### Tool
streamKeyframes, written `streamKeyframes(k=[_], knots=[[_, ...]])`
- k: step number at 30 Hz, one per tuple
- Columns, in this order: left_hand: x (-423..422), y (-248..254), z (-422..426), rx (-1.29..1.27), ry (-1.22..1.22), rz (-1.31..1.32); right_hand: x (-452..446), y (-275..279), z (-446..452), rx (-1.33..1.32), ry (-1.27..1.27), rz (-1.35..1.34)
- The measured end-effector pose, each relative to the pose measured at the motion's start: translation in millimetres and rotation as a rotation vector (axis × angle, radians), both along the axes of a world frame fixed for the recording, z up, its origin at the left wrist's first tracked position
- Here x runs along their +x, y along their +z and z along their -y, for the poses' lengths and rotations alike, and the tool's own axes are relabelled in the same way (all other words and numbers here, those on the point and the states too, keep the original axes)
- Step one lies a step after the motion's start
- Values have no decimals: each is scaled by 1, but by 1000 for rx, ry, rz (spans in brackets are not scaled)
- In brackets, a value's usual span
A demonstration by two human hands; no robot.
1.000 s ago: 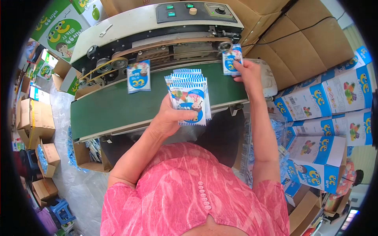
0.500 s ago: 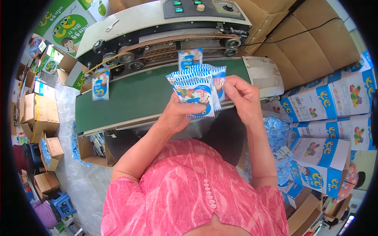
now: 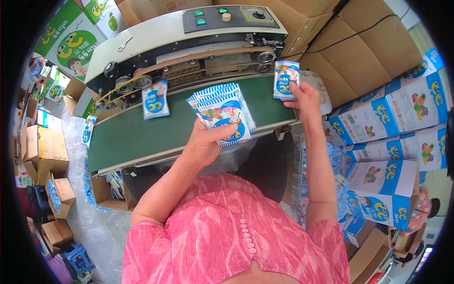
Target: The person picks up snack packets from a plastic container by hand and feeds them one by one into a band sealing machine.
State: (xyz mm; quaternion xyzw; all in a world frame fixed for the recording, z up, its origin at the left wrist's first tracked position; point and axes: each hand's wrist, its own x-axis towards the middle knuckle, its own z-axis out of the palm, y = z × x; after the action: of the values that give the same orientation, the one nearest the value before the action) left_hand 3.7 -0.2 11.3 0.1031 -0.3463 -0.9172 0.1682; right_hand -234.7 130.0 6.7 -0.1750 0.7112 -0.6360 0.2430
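In my left hand (image 3: 208, 139) is a fanned stack of blue-and-white candy packets (image 3: 231, 113), the thumb pressed across the front one. My right hand (image 3: 302, 100) pinches a single candy packet (image 3: 286, 78) by its lower right part, at the right end of the sealing machine (image 3: 189, 47). Another packet (image 3: 156, 99) lies tilted on the green conveyor belt (image 3: 127, 137), below the rollers. A further packet (image 3: 88, 130) is at the belt's left end, partly over the edge.
Blue-and-white printed cartons (image 3: 378, 118) are stacked at the right. A clear bin (image 3: 321, 165) of packets stands by my right forearm. Below the belt's left side is an open cardboard box (image 3: 111, 189) with packets. A black cable (image 3: 350, 33) crosses the brown cardboard behind.
My right hand has drawn one packet from the stack and carried it right, up to the machine. The packets on the belt have shifted left. My left hand still holds the stack.
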Motion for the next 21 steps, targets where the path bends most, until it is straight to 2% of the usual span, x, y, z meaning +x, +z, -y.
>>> streamKeyframes(k=[6,9,10,12,13,16,18,21], knots=[[-1,9,-3,52,9,47,-8,-2,29,91,122,-23],[-5,-2,2,-21,174,81,25,25,24,195,46,-706],[-6,-5,2,-21,183,92,41,29,23,192,57,-697],[-12,-8,1,-109,189,64,70,32,19,-64,458,-419],[-14,-8,0,-153,188,45,76,30,19,-65,456,-416],[-15,-5,-6,-82,166,3,84,25,20,-103,361,-120],[-15,0,-6,-49,158,-20,85,26,19,-135,315,-92],[-13,10,-5,157,141,42,91,25,15,-195,213,-23]])
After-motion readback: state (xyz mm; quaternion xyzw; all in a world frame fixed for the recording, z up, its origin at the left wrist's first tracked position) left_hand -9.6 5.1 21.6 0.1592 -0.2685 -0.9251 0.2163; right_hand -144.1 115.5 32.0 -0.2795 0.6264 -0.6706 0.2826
